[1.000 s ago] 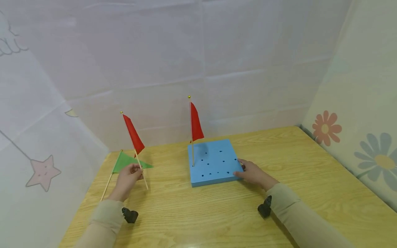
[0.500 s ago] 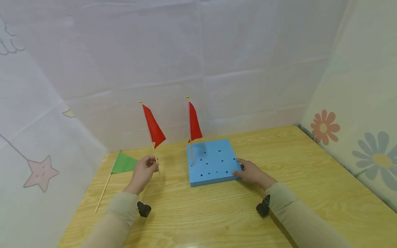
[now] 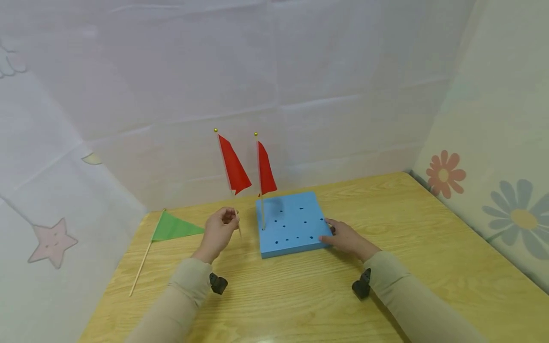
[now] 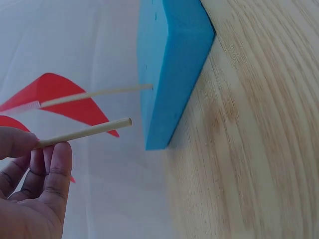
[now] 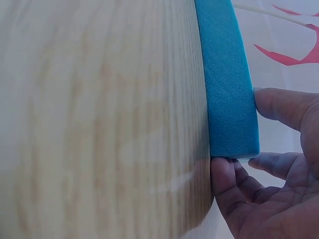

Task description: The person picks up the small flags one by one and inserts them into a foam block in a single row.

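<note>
My left hand (image 3: pixel 218 232) pinches the stick of a small red flag (image 3: pixel 233 166) with a gold ball on top. In the left wrist view the stick's bare lower end (image 4: pixel 94 131) sticks out past the fingertips, apart from the block. Just right of it, a blue foam block (image 3: pixel 293 228) with several small holes lies on the table. A second red flag (image 3: pixel 267 174) stands upright in a hole near the block's left edge. At the block's right front corner, my right hand (image 3: pixel 348 239) holds on, thumb over the top and fingers against the side.
A green flag (image 3: pixel 175 227) lies on the wooden table (image 3: pixel 274 295) at the left, its stick pointing toward the front. Behind the table hangs a pale cloth backdrop (image 3: pixel 326 119), with printed cloth at both sides.
My left hand has carried the red flag rightward, up to the block's left side, uncovering more of the green flag. My right hand keeps its hold on the block.
</note>
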{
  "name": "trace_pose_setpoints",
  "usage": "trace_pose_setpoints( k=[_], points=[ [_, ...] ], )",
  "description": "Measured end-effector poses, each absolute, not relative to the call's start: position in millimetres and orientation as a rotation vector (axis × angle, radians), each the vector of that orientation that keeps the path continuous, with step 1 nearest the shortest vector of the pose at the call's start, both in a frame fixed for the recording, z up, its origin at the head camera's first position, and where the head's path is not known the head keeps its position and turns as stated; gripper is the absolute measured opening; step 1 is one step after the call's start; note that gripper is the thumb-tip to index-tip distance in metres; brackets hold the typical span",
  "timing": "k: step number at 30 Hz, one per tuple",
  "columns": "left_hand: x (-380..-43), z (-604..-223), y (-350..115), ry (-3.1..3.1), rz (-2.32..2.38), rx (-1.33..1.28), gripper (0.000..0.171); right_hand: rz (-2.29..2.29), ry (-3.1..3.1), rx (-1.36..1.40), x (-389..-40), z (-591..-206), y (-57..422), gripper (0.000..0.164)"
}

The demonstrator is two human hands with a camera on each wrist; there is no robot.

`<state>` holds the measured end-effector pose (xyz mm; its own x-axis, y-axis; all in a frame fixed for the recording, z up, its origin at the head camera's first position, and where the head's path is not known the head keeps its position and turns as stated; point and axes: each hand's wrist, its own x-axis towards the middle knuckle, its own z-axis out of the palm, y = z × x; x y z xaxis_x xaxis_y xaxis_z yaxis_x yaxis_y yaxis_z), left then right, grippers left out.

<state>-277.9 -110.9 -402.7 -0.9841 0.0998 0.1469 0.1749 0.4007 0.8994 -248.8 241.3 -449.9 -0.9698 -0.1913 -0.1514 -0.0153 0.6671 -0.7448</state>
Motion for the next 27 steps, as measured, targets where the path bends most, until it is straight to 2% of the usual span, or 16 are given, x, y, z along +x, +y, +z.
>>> trace_pose_setpoints(
  k=[27],
  points=[
    [-289.6, -399.5, -58.6, -2.514, -1.654, -0.396, 0.013, -1.245, 2.648, -0.183, -246.3, -447.6, 239.4, 0.074]
  ],
)
